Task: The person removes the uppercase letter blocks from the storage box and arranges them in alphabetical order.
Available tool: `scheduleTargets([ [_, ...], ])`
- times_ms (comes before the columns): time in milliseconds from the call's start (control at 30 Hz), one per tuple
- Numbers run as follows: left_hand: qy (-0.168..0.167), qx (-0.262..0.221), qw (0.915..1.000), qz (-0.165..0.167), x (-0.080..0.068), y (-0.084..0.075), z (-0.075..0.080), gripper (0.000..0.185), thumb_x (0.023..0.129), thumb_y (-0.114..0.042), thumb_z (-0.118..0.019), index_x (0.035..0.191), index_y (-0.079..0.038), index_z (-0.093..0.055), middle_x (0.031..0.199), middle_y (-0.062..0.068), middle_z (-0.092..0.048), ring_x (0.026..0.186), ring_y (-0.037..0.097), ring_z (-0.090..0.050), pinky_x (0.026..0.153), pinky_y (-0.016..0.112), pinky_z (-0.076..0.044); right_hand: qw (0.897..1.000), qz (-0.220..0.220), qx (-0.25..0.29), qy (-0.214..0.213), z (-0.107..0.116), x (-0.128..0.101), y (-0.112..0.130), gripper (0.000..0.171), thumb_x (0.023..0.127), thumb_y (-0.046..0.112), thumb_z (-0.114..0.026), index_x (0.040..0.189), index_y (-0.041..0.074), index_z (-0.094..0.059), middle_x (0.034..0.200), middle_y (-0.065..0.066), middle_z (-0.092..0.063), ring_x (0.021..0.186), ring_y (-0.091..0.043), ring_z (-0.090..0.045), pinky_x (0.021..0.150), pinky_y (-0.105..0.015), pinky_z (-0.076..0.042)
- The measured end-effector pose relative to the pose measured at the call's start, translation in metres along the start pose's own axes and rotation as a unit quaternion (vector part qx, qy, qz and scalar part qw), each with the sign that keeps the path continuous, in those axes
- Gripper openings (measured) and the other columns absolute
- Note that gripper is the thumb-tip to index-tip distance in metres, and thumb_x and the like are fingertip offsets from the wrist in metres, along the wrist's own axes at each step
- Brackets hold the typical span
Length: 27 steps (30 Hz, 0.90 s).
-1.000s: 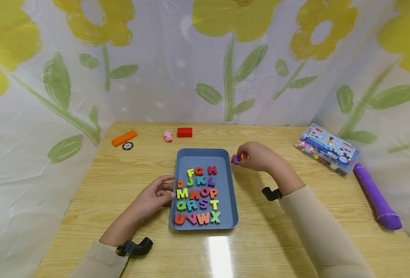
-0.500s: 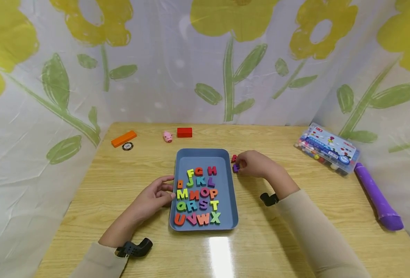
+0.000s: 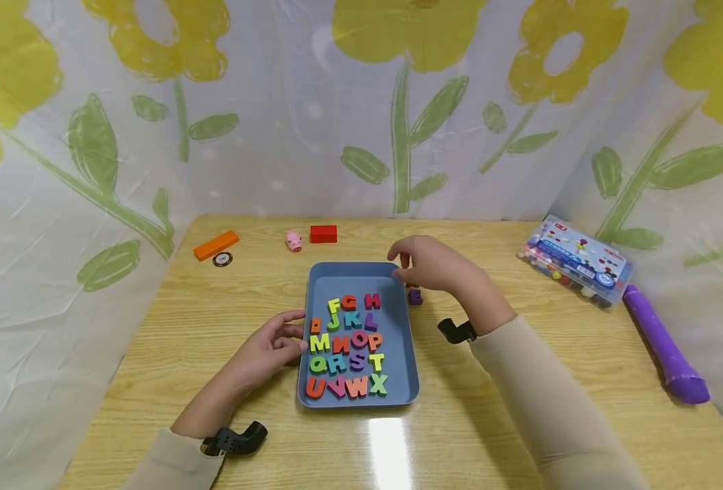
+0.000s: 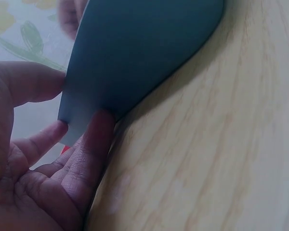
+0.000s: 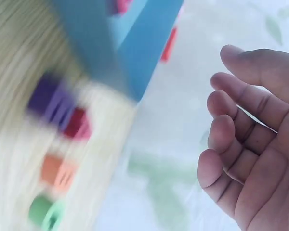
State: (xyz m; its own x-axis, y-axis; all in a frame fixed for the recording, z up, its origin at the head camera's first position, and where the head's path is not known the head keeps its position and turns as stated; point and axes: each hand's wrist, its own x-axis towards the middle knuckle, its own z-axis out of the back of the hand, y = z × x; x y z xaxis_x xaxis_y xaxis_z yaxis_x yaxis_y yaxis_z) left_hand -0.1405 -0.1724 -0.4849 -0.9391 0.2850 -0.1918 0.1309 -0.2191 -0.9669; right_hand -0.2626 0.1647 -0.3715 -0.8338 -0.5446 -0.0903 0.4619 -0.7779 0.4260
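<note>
A blue tray (image 3: 401, 401) holds several rows of colourful letter blocks, among them a green X (image 3: 378, 384) and a yellow F (image 3: 334, 305). My left hand (image 3: 274, 342) rests against the tray's left side, its fingers touching the outer wall and rim. Above the tray's far right corner hovers my right hand (image 3: 431, 262), its fingers loosely bent with nothing in them. Beside the tray's right wall lies a purple letter E (image 3: 415, 297). The right wrist view, blurred, also shows a red (image 5: 78, 123), an orange (image 5: 59, 172) and a green block (image 5: 45, 211) there.
Along the back of the table lie an orange block (image 3: 216, 246), a round chip (image 3: 222, 259), a pink pig figure (image 3: 293, 241) and a red block (image 3: 323, 234). To the right are a clear plastic box of small parts (image 3: 576, 262) and a purple tube-shaped object (image 3: 664, 344).
My right hand first shifted the purple E towards the front, then let go and rose away to the left, over the tray's far corner. The left hand stays at the tray's side.
</note>
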Motion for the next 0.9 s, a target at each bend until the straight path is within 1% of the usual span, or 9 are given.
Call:
scheduleTargets([
  [100, -0.004, 0.008, 1.0, 0.0, 0.0, 0.001, 0.0, 0.066, 0.106, -0.014, -0.071, 0.165, -0.007, -0.042, 0.143, 0.026, -0.061, 0.108, 0.024, -0.068, 0.089, 0.024, -0.059, 1.0, 0.018, -0.003, 0.014, -0.004, 0.015, 0.02, 0.036, 0.103, 0.02, -0.076, 0.136, 0.006, -0.073, 0.106, -0.007, -0.07, 0.092, -0.023, -0.063, 0.088, -0.042, -0.057],
  [200, -0.007, 0.022, 0.9997, -0.004, 0.002, 0.001, -0.002, 0.066, 0.105, -0.018, -0.072, 0.164, -0.007, -0.044, 0.143, 0.024, -0.063, 0.105, 0.021, -0.068, 0.089, 0.024, -0.058, 0.999, 0.027, -0.024, 0.031, -0.014, 0.03, 0.033, 0.036, 0.103, 0.019, -0.075, 0.136, 0.005, -0.074, 0.106, -0.007, -0.069, 0.096, -0.024, -0.06, 0.091, -0.041, -0.054],
  [267, -0.009, 0.029, 0.9995, -0.006, 0.003, 0.001, -0.003, 0.066, 0.105, -0.02, -0.073, 0.163, -0.007, -0.045, 0.142, 0.023, -0.064, 0.104, 0.02, -0.067, 0.089, 0.024, -0.058, 0.998, 0.024, -0.042, 0.049, -0.023, 0.038, 0.04, 0.035, 0.103, 0.019, -0.075, 0.136, 0.006, -0.074, 0.109, -0.008, -0.069, 0.097, -0.025, -0.06, 0.092, -0.042, -0.054],
  [367, -0.011, 0.032, 0.9994, -0.004, 0.003, 0.001, -0.004, 0.065, 0.105, -0.02, -0.073, 0.163, -0.007, -0.046, 0.142, 0.022, -0.064, 0.102, 0.02, -0.067, 0.088, 0.023, -0.058, 0.995, 0.01, -0.059, 0.081, -0.037, 0.048, 0.048, 0.034, 0.104, 0.021, -0.075, 0.136, 0.009, -0.075, 0.118, -0.009, -0.072, 0.1, -0.023, -0.062, 0.093, -0.04, -0.058],
  [500, -0.013, 0.035, 0.9993, 0.002, 0.002, 0.001, -0.003, 0.064, 0.106, -0.021, -0.073, 0.163, -0.009, -0.046, 0.141, 0.02, -0.064, 0.103, 0.02, -0.067, 0.088, 0.024, -0.057, 0.992, -0.009, -0.053, 0.117, -0.053, 0.057, 0.06, 0.035, 0.103, 0.025, -0.077, 0.136, 0.014, -0.075, 0.128, -0.006, -0.073, 0.099, -0.023, -0.067, 0.088, -0.035, -0.062],
  [600, -0.013, 0.037, 0.9992, 0.004, 0.0, 0.0, -0.001, 0.064, 0.106, -0.023, -0.072, 0.163, -0.009, -0.046, 0.141, 0.02, -0.064, 0.104, 0.02, -0.068, 0.089, 0.024, -0.058, 0.989, 0.0, -0.061, 0.136, -0.063, 0.063, 0.066, 0.032, 0.103, 0.025, -0.078, 0.133, 0.016, -0.077, 0.128, -0.004, -0.074, 0.101, -0.021, -0.068, 0.093, -0.036, -0.062],
  [733, -0.014, 0.04, 0.9991, 0.005, 0.0, 0.0, 0.0, 0.064, 0.106, -0.023, -0.072, 0.163, -0.009, -0.047, 0.142, 0.02, -0.063, 0.105, 0.02, -0.068, 0.09, 0.025, -0.058, 0.985, 0.018, -0.085, 0.146, -0.074, 0.07, 0.07, 0.027, 0.104, 0.023, -0.077, 0.13, 0.015, -0.079, 0.126, -0.002, -0.076, 0.106, -0.019, -0.066, 0.104, -0.04, -0.059],
  [900, -0.015, 0.034, 0.9993, 0.003, -0.001, 0.003, 0.002, 0.064, 0.106, -0.021, -0.072, 0.163, -0.009, -0.047, 0.14, 0.02, -0.064, 0.104, 0.02, -0.068, 0.089, 0.024, -0.058, 0.985, 0.014, -0.091, 0.148, -0.08, 0.074, 0.074, 0.026, 0.105, 0.023, -0.075, 0.13, 0.016, -0.078, 0.124, -0.002, -0.075, 0.103, -0.019, -0.066, 0.103, -0.04, -0.059],
])
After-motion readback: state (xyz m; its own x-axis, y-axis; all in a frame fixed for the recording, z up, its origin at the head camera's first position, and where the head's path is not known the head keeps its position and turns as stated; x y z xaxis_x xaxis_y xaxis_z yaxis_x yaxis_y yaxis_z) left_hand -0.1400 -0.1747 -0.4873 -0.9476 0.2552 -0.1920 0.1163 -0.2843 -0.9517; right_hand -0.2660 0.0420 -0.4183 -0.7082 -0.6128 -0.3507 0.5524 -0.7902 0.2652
